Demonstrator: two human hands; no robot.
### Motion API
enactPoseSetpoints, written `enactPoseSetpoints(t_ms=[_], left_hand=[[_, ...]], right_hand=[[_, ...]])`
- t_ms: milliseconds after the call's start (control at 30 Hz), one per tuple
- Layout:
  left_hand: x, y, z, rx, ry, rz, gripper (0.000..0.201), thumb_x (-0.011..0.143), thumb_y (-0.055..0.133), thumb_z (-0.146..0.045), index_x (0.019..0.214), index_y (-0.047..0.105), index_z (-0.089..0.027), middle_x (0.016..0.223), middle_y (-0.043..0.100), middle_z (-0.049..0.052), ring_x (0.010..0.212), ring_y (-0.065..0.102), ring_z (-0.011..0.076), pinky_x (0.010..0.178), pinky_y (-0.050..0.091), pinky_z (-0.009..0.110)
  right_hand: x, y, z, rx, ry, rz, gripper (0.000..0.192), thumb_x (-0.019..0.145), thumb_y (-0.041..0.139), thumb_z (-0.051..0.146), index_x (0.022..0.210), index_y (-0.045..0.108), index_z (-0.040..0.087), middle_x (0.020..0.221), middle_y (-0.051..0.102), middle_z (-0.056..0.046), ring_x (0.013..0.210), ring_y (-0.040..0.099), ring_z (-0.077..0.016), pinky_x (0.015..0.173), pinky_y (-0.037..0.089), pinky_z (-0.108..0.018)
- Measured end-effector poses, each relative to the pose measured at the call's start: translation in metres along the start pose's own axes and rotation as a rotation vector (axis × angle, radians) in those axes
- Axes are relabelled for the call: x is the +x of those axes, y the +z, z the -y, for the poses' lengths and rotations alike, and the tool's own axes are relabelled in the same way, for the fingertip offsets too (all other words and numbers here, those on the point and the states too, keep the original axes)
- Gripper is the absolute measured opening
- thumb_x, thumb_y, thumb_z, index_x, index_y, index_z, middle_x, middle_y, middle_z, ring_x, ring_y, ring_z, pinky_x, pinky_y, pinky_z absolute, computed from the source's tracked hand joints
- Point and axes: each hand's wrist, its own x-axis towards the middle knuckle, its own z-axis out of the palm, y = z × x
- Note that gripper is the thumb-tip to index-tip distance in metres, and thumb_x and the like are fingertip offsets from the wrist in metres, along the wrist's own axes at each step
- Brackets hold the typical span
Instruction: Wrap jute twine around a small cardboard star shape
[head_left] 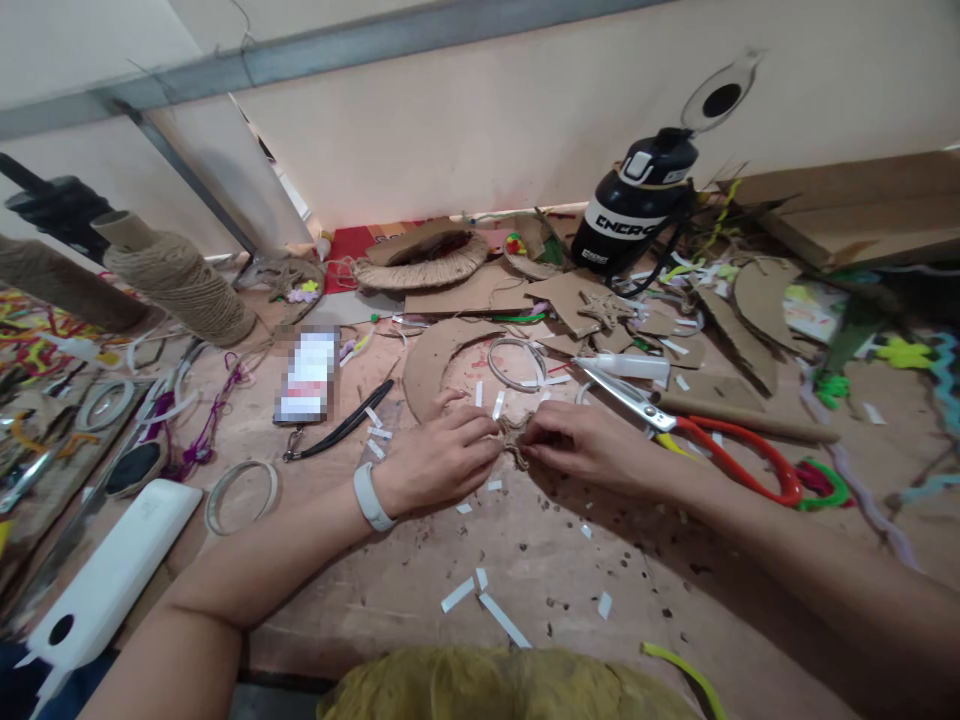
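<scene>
Between my two hands, low over the table, is a small star-shaped piece wound in brown twine (515,440). My left hand (450,450), with a pale band on its wrist, pinches the star's left side. Fingers of my right hand (574,440) close on its right side. A curved cardboard ring piece (442,365) lies just behind my left hand. Beyond my fingers is a roll of tape (517,364). Scissors with red handles (690,430) rest right behind my right hand, beside a white glue bottle (626,368).
A black bottle (626,215) stands at the back. Twine spools (180,275) stand at the left, near a phone (307,378) and a white power bank-like object (112,575). Cardboard scraps (761,300) and a twine star (604,308) lie at the right. Paper strips (502,618) litter the front.
</scene>
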Motion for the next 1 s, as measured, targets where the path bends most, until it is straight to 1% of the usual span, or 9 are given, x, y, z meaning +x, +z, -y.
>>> enactPoseSetpoints(t_ms=[200,267,433,567,733,800,867,933,1000], left_hand=[[0.0,0.004,0.0,-0.022,-0.023,-0.02,0.02,0.1,0.048,-0.024,0.108,0.065,-0.017,0.107,0.07,0.005,0.105,0.059,0.0188,0.107,0.036,0.039],[0.0,0.004,0.0,-0.031,-0.031,-0.023,0.02,0.1,0.049,-0.023,0.109,0.065,-0.017,0.106,0.071,0.005,0.104,0.06,0.0185,0.107,0.036,0.039],[-0.001,0.004,0.001,0.004,-0.018,0.009,0.024,0.101,0.049,-0.024,0.121,0.063,-0.02,0.108,0.07,0.005,0.105,0.059,0.0181,0.106,0.037,0.038],[-0.003,0.005,0.002,0.033,-0.005,0.045,0.023,0.099,0.053,-0.022,0.118,0.065,-0.02,0.111,0.069,0.005,0.108,0.058,0.0193,0.106,0.038,0.038],[-0.002,0.004,0.004,0.006,-0.009,0.083,0.023,0.099,0.053,-0.022,0.118,0.066,-0.02,0.113,0.068,0.006,0.111,0.057,0.0198,0.106,0.037,0.039],[-0.002,0.004,0.004,-0.035,-0.04,0.08,0.023,0.1,0.052,-0.024,0.117,0.066,-0.022,0.111,0.069,0.005,0.109,0.058,0.0194,0.107,0.036,0.039],[0.0,0.004,0.004,-0.105,-0.085,0.069,0.022,0.101,0.051,-0.025,0.116,0.066,-0.023,0.109,0.07,0.004,0.106,0.059,0.0186,0.106,0.035,0.039],[0.002,0.004,0.004,-0.192,-0.153,0.053,0.02,0.101,0.051,-0.025,0.114,0.065,-0.022,0.105,0.071,0.003,0.103,0.061,0.0179,0.103,0.037,0.037],[0.004,0.006,0.005,-0.279,-0.241,0.027,0.017,0.098,0.055,-0.026,0.112,0.062,-0.019,0.103,0.071,0.004,0.101,0.063,0.0183,0.101,0.039,0.036]], right_hand=[[-0.008,0.014,0.002,-0.068,0.007,-0.089,0.014,0.093,0.051,0.019,0.089,0.064,0.018,0.087,0.067,-0.007,0.079,0.063,-0.0181,0.071,0.048,-0.028],[-0.009,0.015,0.002,-0.068,-0.013,-0.105,0.014,0.092,0.05,0.018,0.088,0.064,0.018,0.086,0.067,-0.007,0.079,0.063,-0.018,0.071,0.048,-0.028],[-0.008,0.016,0.002,-0.068,-0.022,-0.12,0.014,0.092,0.051,0.017,0.089,0.064,0.018,0.085,0.068,-0.007,0.077,0.064,-0.0176,0.069,0.049,-0.027],[-0.008,0.017,0.002,-0.075,-0.024,-0.135,0.014,0.092,0.051,0.018,0.089,0.064,0.019,0.085,0.068,-0.007,0.076,0.064,-0.0173,0.069,0.049,-0.027],[-0.009,0.02,0.003,-0.117,-0.023,-0.148,0.013,0.092,0.052,0.019,0.089,0.064,0.018,0.083,0.067,-0.007,0.076,0.064,-0.0176,0.068,0.049,-0.027],[-0.01,0.02,0.003,-0.135,-0.021,-0.173,0.013,0.092,0.052,0.019,0.091,0.064,0.017,0.082,0.067,-0.006,0.074,0.063,-0.017,0.066,0.048,-0.026],[-0.011,0.02,0.003,-0.169,-0.041,-0.201,0.015,0.094,0.051,0.02,0.099,0.065,0.017,0.084,0.067,-0.007,0.073,0.063,-0.017,0.065,0.048,-0.026],[-0.011,0.019,0.002,-0.224,-0.085,-0.202,0.022,0.095,0.049,0.02,0.11,0.065,0.018,0.088,0.068,-0.008,0.076,0.063,-0.0175,0.066,0.048,-0.026],[-0.012,0.019,0.001,-0.272,-0.125,-0.195,0.026,0.096,0.048,0.02,0.116,0.065,0.018,0.089,0.068,-0.008,0.077,0.064,-0.0173,0.065,0.047,-0.025]])
